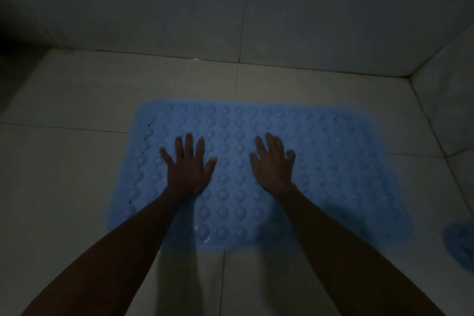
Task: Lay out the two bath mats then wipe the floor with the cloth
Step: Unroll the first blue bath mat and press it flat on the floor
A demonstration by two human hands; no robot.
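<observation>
— What's the mat like from your seat?

— I see a pale blue bath mat [259,174], a rounded rectangle, glossy and rubbery, covered in rows of round domes with small holes between them. It lies flat on the floor [77,161], which is large pale tiles with thin dark joints.

— And the hands?

— My left hand [188,164] is flat on the mat, fingers spread. My right hand [273,164] rests beside it, fingers straight and closer together, little finger bent.

— Anything nearby?

— A second blue thing [460,245] at the right edge, mostly cut off; I can't tell what it is. Tiled walls [282,7] meet in a corner at the far right, with bare tile between mat and wall.
</observation>
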